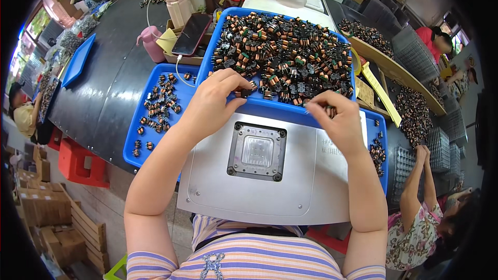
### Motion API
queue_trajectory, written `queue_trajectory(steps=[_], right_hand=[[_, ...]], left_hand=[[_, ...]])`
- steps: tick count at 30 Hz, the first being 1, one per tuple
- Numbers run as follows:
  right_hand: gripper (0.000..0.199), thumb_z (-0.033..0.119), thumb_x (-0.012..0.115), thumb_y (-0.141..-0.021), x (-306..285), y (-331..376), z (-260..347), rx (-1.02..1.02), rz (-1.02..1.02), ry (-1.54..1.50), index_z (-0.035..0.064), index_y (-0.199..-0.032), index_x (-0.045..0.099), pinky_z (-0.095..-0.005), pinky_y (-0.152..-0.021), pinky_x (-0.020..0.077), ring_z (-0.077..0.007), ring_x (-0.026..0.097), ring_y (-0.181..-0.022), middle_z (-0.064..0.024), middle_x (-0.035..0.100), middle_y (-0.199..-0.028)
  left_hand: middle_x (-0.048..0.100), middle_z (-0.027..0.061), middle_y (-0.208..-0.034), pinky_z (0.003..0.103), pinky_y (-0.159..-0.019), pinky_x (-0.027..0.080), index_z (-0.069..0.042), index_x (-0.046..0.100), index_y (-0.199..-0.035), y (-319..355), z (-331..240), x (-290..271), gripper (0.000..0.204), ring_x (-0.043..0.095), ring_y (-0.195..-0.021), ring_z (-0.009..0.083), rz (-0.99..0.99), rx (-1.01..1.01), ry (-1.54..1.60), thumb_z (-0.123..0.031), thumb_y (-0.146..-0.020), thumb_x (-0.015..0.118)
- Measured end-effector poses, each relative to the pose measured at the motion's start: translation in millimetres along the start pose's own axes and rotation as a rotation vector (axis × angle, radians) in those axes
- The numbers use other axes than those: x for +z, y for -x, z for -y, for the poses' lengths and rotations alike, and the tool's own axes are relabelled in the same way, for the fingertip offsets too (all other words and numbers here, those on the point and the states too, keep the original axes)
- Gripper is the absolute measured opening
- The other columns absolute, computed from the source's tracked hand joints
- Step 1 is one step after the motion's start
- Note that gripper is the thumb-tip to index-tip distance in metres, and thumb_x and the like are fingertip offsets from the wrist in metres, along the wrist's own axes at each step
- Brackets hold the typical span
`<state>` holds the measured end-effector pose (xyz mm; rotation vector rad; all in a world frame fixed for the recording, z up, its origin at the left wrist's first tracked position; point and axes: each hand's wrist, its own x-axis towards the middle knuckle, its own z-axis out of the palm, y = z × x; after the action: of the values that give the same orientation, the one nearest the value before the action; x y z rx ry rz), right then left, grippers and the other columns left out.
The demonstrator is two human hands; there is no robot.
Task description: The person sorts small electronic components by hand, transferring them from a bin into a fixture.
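A: Reaching over the near rim of the big blue tray (270,108), the left hand (215,98) has its fingertips pinched together on one small copper-wound coil (246,92) at the near edge of the heap of coils (282,52).

B: And the right hand (337,119)?

A: It sits just right of that, fingers curled together on a coil or two (329,110) above the tray's near right corner; how many it grips I cannot tell.

B: What lies near the person?

A: A grey metal plate (207,186) with a square black-framed fixture (257,151) in its middle, between the two forearms.

B: To the left?

A: A second, shallower blue tray (136,153) with a scatter of loose coils (158,105). Beyond it, far left, a pink bottle (153,44) and a phone (191,33) resting on a cardboard box.

B: Anyone else?

A: Another person's hands (421,151) reach over clear moulded trays (441,145) on the right.
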<state>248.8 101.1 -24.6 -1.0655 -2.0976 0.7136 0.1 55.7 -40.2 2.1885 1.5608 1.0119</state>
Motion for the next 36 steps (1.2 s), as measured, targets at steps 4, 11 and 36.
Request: queue_trajectory(steps=[4,11,36], right_hand=[[0.010,0.008,0.068,-0.074,27,15,15,-0.078,0.240,-0.156,0.0029,-0.082,0.063,-0.0230,-0.050,0.0402,-0.0083,0.052,-0.059,-0.0036,0.060,-0.072],[0.020,0.022,0.070,-0.071,51,30,21,-0.396,0.379,0.377,0.0086,-0.080,0.059,-0.0333,-0.053,0.0463,-0.0236,0.058,-0.062,-0.0051,0.055,-0.071],[0.013,0.019,0.065,-0.075,55,33,20,-0.436,0.357,0.293,0.0073,-0.077,0.060,-0.0356,-0.054,0.0470,-0.0241,0.059,-0.066,-0.0062,0.056,-0.072]], left_hand=[[0.057,0.0088,-0.090,0.029,-0.066,0.047,-0.002,0.054,-0.096,11,-9,5,0.021,0.060,-0.077,0.0183,-0.142,-0.063,0.261,0.001,-0.077,0.062],[0.056,0.0082,-0.087,0.023,-0.060,0.050,-0.003,0.044,-0.088,26,-30,9,0.014,0.062,-0.082,0.0164,-0.043,-0.437,1.138,-0.004,-0.085,0.058],[0.057,0.0070,-0.080,0.019,-0.055,0.040,-0.005,0.045,-0.101,32,-21,24,0.013,0.052,-0.062,0.0082,-0.037,-0.592,1.249,-0.014,-0.092,0.049]])
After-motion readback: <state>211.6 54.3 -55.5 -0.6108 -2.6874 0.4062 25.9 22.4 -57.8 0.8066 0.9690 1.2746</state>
